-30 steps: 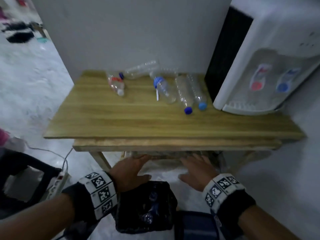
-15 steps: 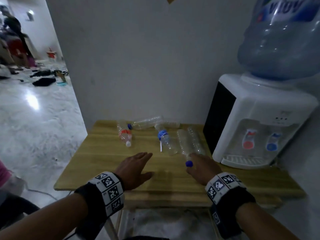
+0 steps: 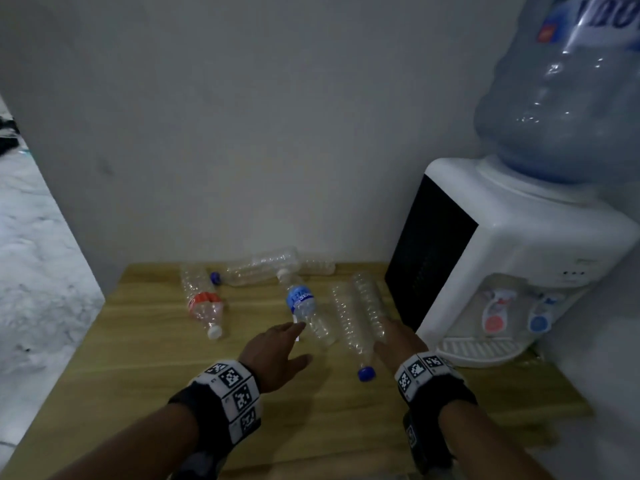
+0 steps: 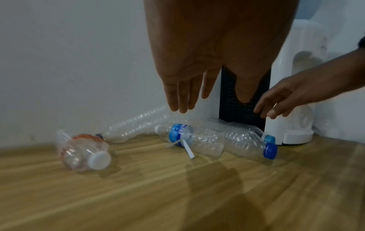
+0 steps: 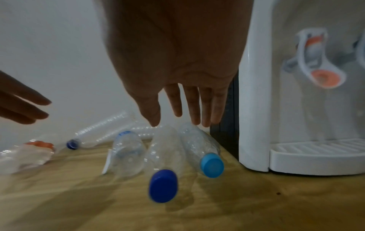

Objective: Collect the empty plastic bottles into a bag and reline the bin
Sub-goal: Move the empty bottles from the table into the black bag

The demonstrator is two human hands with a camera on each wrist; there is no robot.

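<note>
Several empty clear plastic bottles lie on a wooden table (image 3: 138, 393). A red-label bottle (image 3: 204, 306) is at the left, a blue-label bottle (image 3: 304, 306) in the middle, and more bottles (image 3: 259, 268) rest against the wall. Two bottles lie side by side near the dispenser: one with a dark blue cap (image 5: 163, 186), one with a light blue cap (image 5: 211, 164). My left hand (image 3: 277, 348) is open, its fingers straight and reaching over the blue-label bottle (image 4: 189, 139). My right hand (image 3: 398, 341) is open just above the two capped bottles; I cannot tell whether it touches them.
A white water dispenser (image 3: 502, 265) with a large blue jug (image 3: 561, 98) stands at the table's right, close to my right hand. A grey wall runs behind the bottles. Pale floor (image 3: 34, 271) lies beyond the table's left edge.
Both hands rose from below the table's front edge, near a black bag, and moved forward over the tabletop to the bottles. The view lifted with them.
</note>
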